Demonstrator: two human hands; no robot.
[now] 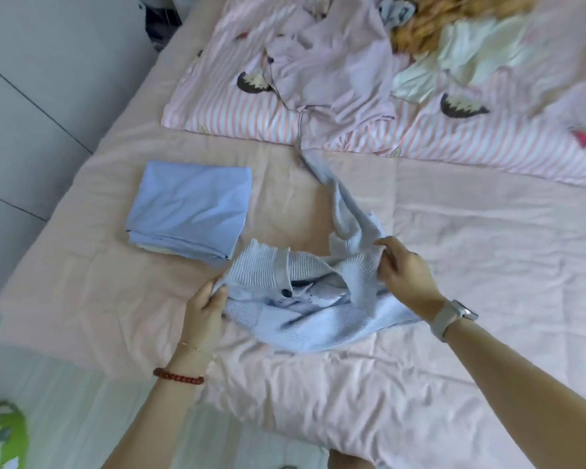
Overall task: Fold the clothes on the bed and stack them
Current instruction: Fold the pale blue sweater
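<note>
Pale blue knit cardigan (pixel 305 309) on bed (pixel 471 265), front centre, bunched, one sleeve trailing away toward striped quilt (pixel 454 137). I judge it soft, light, stretchy, no stiffness; best held at shoulder seams or hem corners. Left hand (pixel 205 313) pinches left edge; right hand (pixel 403 269) fingers curl round knit at right edge. Folded blue stack (pixel 190 208) lies just left.

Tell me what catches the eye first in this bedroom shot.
Both hands hold a pale blue knit cardigan at the near middle of the pink bed: left hand on one edge, right hand on the other. Left of it lies a folded blue garment, and unfolded clothes wait on the striped quilt beyond.
</note>
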